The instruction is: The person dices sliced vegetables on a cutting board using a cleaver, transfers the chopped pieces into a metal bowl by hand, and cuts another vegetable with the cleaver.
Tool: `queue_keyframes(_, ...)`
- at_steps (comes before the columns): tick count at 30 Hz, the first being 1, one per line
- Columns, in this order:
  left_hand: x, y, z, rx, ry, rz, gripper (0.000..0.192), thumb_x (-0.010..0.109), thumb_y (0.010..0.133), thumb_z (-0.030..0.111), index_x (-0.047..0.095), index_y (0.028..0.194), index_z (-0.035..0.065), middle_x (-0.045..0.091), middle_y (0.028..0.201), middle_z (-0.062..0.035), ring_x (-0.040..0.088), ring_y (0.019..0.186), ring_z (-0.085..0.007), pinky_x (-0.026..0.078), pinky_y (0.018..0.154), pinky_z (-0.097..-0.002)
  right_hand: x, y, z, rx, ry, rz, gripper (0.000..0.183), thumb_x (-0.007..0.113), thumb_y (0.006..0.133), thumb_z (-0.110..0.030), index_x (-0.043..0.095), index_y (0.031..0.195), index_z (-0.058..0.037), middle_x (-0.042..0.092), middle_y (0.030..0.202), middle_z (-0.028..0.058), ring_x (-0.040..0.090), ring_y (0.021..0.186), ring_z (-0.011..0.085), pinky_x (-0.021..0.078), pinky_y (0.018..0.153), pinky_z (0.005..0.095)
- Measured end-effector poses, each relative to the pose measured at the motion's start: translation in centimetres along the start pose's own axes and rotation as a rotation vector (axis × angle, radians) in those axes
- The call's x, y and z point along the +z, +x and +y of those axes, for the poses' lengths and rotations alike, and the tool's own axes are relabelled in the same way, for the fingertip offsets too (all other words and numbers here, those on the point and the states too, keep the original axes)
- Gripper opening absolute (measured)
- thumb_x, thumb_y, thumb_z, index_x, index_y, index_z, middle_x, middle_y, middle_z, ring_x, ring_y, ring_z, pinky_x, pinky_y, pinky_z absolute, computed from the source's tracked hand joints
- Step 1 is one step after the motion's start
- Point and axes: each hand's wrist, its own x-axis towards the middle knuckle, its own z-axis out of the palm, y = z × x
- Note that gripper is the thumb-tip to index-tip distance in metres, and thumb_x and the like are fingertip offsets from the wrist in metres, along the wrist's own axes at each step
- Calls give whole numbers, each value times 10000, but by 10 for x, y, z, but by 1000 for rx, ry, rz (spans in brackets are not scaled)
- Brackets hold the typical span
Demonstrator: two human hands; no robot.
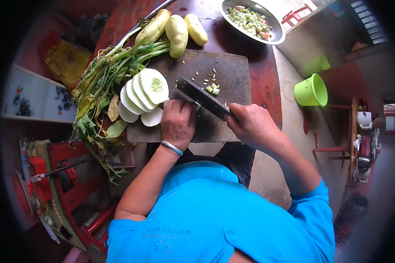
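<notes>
My right hand (251, 121) grips the handle of a dark-bladed kitchen cleaver (204, 97), whose blade slants over the cutting board (230, 72). Close by the blade, my left hand (178, 121) presses down with curled fingers on a pale piece of cucumber, mostly hidden beneath them. Several round white cucumber slices (146, 90) lie overlapped on the board left of that hand, one showing a green seedy core. Beyond the blade are a few small diced cubes (213, 88) and scattered seeds.
Leafy stalks (108, 75) with wilted leaves hang over the left side of the red wooden table (265, 82). Three whole pale cucumbers (177, 36) rest behind the board. A metal bowl (278, 34) of diced vegetables stands at the far right. A green bucket (311, 90) is beyond the table.
</notes>
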Motion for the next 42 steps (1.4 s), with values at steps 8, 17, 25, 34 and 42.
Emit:
queue_keyframes(8,-2,2,0,20,17,-31,141,670,815,47,663,956,46,602,928,-136,574,926,-349,485,834,-452,20,14,8,17,49,66,206,626,948,-208,605,933,-3,633,746,257,647,750,458,495,668,540)
queue_keyframes(17,0,1,-4,4,-56,-2,114,677,826,44,679,940,54,636,933,-154,582,912,-384,489,825,-476,5,2,-6,7,13,13,199,623,949,-207,583,919,-15,627,738,252,650,744,452,496,672,546)
queue_keyframes(25,-3,2,-2,4,-23,-43,150,668,810,52,676,958,70,602,906,-132,568,924,-350,482,836,-457,26,12,2,-20,-18,107,205,623,947,-206,579,908,-9,624,734,251,643,745,460,495,671,548)
queue_keyframes(34,2,0,-4,-15,-83,21,84,675,820,53,622,885,53,619,852,-138,581,909,-357,478,832,-457,9,-1,-5,36,111,43,216,631,945,-196,590,886,7,625,740,264,642,728,457,490,658,531)
queue_keyframes(42,-1,4,-2,-13,-56,-5,101,689,811,47,624,889,49,627,876,-150,584,909,-370,483,828,-469,29,9,-8,21,6,90,224,608,959,-207,569,887,1,628,735,255,649,767,460,497,684,545)
